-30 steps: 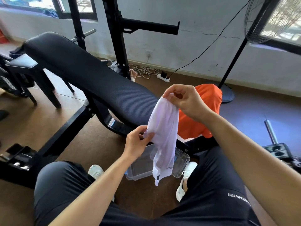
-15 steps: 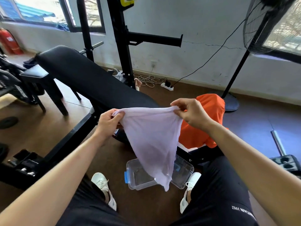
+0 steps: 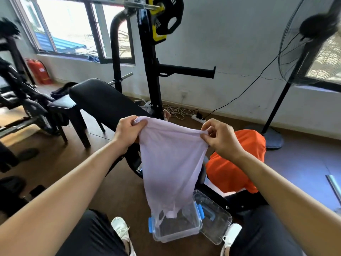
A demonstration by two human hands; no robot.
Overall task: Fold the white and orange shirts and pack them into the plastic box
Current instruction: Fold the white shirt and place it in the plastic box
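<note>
box top open, wht shirt hanging over it, bench behind

Plain black pants are worn, matte fabric, seen on the left leg at about 7 o'clock in the frame and on the right leg at about 5 o'clock. White sneakers are worn with them. The left shoe is seen at 6 o'clock with white laces showing, and the right shoe sits a bit toward 5, partly cut off by the leg. The left hand and right hand are bare, and the forearms are uncovered as far as they're seen.
</note>
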